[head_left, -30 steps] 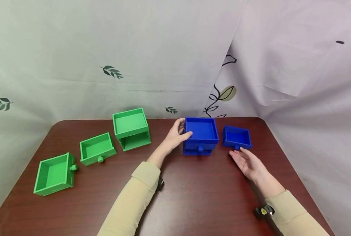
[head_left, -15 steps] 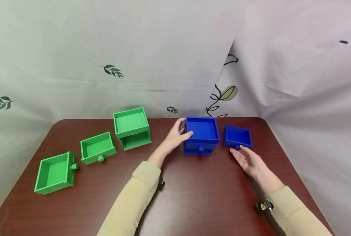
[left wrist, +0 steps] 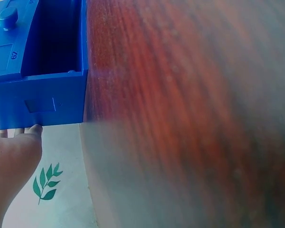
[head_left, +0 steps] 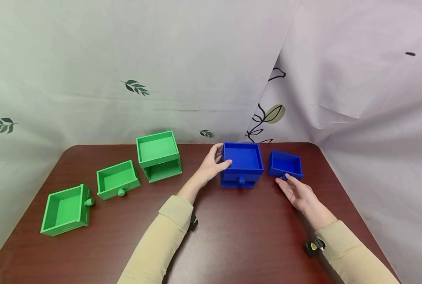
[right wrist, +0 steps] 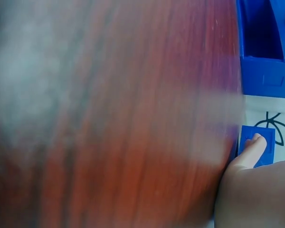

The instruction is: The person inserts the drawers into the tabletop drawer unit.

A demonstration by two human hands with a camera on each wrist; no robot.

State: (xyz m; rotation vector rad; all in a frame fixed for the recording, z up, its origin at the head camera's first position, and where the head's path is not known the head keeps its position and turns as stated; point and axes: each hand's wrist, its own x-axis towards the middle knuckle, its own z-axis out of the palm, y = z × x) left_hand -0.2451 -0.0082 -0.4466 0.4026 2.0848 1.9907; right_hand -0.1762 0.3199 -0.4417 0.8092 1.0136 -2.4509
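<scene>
A small blue drawer cabinet (head_left: 243, 156) stands at the back of the table. Its upper drawer, with a round knob (head_left: 241, 180), is in place, and the slot below is open. My left hand (head_left: 210, 165) grips the cabinet's left side, thumb over the front of the top rim; some fingers are hidden behind it. To the right lies a loose blue drawer (head_left: 285, 164), its knob toward me. My right hand (head_left: 299, 195) has its thumb and fingers round that knob, mostly hiding it. In the right wrist view, the thumb covers the drawer front (right wrist: 270, 149).
A green cabinet (head_left: 157, 148) with an open slot stands left of the blue one. Two loose green drawers lie further left, one angled drawer (head_left: 116, 177) and one nearer drawer (head_left: 65, 209). A pale patterned cloth (head_left: 196, 71) hangs behind the table (head_left: 246, 236).
My right thumb and fingers have closed in on the loose blue drawer's knob. The left hand and the blue cabinet stay where they were.
</scene>
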